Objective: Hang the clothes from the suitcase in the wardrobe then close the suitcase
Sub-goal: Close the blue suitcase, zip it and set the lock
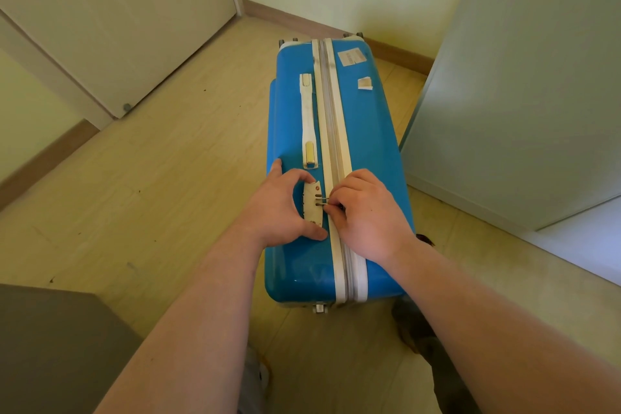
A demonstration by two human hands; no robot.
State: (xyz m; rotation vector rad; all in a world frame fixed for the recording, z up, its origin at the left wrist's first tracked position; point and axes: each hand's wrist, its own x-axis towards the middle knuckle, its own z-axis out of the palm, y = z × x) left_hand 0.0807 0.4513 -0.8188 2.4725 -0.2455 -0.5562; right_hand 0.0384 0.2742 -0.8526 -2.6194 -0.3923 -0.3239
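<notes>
Suitcase (369, 131): blue hard shell, on the floor (168, 195), standing on its long edge with the pale zipper seam (331, 104) facing up. The halves are together along all of the seam you can see. Side handle (308, 118) lies flat on the shell left of the seam.

Your left hand (279, 205) rests on the shell. Thumb and forefinger bracket the white combination lock (312, 203), and the other fingers are spread flat on the blue plastic, gripping nothing.

Your right hand (369, 212) sits across the seam, fingers curled, fingertips pinching the metal zipper pulls (323, 201). The ends of the pulls reach the lock's edge; whether they are seated in it, cannot tell.

Surroundings: closed door (117, 10) to the far left, pale panel (521, 94) just right of the suitcase, and torn sticker remains (351, 57) near the far end of the shell.
</notes>
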